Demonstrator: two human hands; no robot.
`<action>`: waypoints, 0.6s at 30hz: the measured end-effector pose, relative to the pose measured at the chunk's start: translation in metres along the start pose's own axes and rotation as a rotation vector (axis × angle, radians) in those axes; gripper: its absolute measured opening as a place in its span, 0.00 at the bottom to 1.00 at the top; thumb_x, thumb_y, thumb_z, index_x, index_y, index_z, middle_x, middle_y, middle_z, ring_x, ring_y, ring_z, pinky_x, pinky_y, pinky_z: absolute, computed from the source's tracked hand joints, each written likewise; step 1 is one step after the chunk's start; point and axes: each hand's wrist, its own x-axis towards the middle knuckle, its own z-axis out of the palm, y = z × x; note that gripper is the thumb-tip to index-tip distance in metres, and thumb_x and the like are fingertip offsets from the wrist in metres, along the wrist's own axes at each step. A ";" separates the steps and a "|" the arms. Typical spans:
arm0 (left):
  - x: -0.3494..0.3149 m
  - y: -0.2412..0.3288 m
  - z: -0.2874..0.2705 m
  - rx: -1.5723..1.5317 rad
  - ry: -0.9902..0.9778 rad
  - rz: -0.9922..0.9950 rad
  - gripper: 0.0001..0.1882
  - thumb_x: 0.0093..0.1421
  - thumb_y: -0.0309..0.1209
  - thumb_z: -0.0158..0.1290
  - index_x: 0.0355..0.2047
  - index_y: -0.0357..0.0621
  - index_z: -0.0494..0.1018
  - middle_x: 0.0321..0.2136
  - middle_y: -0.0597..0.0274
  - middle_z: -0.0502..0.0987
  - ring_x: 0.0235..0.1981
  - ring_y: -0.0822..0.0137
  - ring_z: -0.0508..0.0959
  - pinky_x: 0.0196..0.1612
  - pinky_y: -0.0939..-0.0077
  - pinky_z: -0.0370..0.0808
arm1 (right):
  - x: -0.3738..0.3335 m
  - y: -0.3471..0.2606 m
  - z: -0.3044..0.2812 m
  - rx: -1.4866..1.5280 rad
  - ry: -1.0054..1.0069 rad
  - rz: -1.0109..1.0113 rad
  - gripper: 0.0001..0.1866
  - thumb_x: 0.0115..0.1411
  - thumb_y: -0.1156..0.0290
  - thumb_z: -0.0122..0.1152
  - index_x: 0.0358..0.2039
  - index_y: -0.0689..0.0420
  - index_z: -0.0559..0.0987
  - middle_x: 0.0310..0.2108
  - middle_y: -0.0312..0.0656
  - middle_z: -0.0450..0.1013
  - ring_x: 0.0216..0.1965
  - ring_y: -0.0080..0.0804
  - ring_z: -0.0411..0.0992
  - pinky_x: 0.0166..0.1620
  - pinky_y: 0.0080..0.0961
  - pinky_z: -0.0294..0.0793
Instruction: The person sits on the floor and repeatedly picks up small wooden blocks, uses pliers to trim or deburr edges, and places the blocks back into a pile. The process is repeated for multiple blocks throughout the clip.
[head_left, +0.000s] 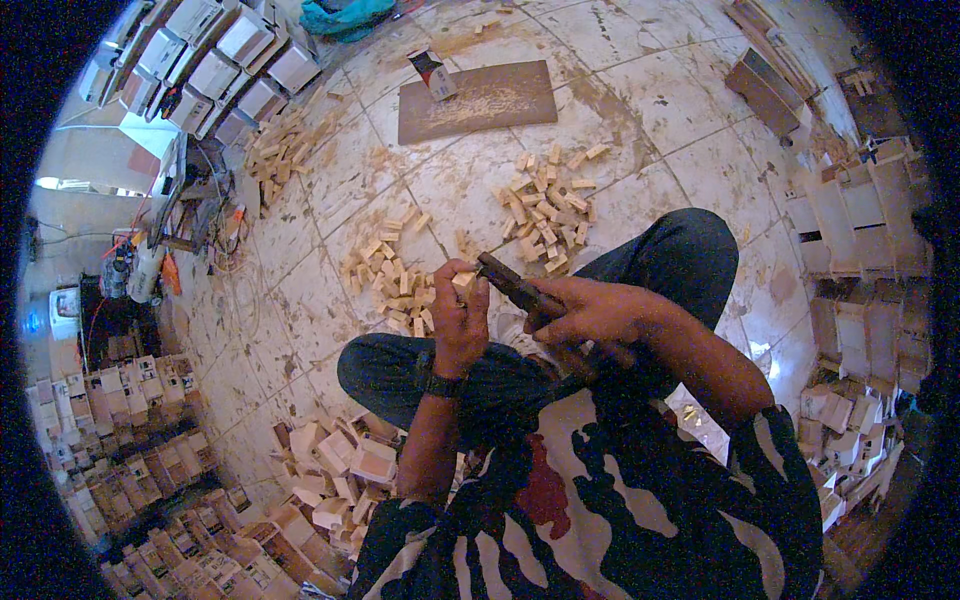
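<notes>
My left hand [460, 325] is closed around a small pale wooden block [464, 280], whose end shows between the thumb and fingers. In my right hand [595, 310] is a dark, long tool [508, 282]; its exact kind is hard to make out. The tool's far end is close to the block, but whether they touch I cannot tell. Beyond my hands lie two loose heaps of similar blocks, the left heap [385, 265] nearer me and the right heap [547, 212] farther off.
A brown board [505, 92] strewn with shavings bears a small carton [433, 76]. More wood pieces [285, 150] lie far left. Larger wooden pieces [335, 450] are piled by my left side. Stacked wooden boxes [860, 220] line the right; power tools [130, 265] stand left.
</notes>
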 end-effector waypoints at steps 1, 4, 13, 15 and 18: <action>0.000 0.000 -0.001 0.027 0.000 0.022 0.13 0.61 0.31 0.48 0.44 0.42 0.62 0.12 0.72 0.60 0.14 0.77 0.59 0.18 0.78 0.56 | 0.000 -0.001 -0.001 -0.012 -0.001 -0.003 0.26 0.55 0.73 0.55 0.54 0.59 0.59 0.34 0.39 0.68 0.34 0.27 0.68 0.37 0.27 0.71; -0.001 -0.001 -0.003 0.055 -0.040 -0.022 0.13 0.61 0.32 0.49 0.43 0.42 0.62 0.11 0.70 0.61 0.13 0.75 0.60 0.17 0.76 0.56 | -0.002 -0.005 0.000 -0.098 0.005 -0.014 0.28 0.54 0.74 0.55 0.55 0.59 0.58 0.33 0.39 0.67 0.33 0.28 0.67 0.37 0.27 0.70; 0.003 0.000 -0.001 0.011 -0.043 -0.080 0.11 0.62 0.32 0.47 0.42 0.43 0.62 0.16 0.69 0.60 0.17 0.76 0.58 0.19 0.77 0.55 | -0.002 -0.001 0.010 -0.288 0.171 -0.159 0.35 0.51 0.78 0.52 0.60 0.58 0.53 0.37 0.41 0.68 0.39 0.31 0.66 0.41 0.29 0.69; 0.005 0.002 0.001 -0.010 -0.027 -0.062 0.12 0.62 0.32 0.46 0.43 0.43 0.62 0.17 0.69 0.61 0.18 0.76 0.58 0.20 0.78 0.56 | 0.000 0.003 0.011 -0.318 0.220 -0.165 0.36 0.50 0.80 0.51 0.60 0.58 0.52 0.39 0.42 0.68 0.42 0.33 0.66 0.43 0.31 0.69; 0.005 0.006 0.003 -0.024 -0.012 -0.034 0.12 0.62 0.32 0.46 0.43 0.42 0.61 0.21 0.67 0.62 0.20 0.76 0.59 0.21 0.78 0.57 | 0.003 0.007 0.010 -0.371 0.269 -0.250 0.37 0.48 0.82 0.49 0.61 0.58 0.51 0.42 0.48 0.69 0.43 0.38 0.68 0.46 0.32 0.68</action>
